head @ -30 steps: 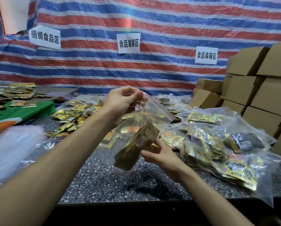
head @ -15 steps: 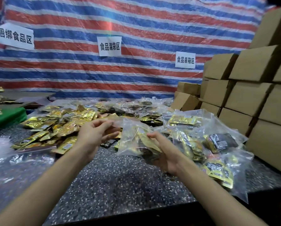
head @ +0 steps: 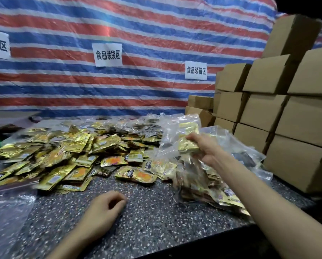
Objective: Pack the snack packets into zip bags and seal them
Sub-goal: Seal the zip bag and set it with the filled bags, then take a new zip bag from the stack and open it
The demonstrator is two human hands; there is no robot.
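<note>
Head: right hand (head: 206, 147) grips filled zip bag (head: 188, 128); left hand (head: 104, 207) loosely curled, seemingly empty.

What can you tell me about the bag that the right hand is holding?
The zip bag is clear, thin, crinkled plastic; gold foil packets show through it. The right hand grips it, fingers curled over its front, and holds it over the pile of filled bags at the right of the speckled table. Whether its zip is sealed cannot be told.
</note>
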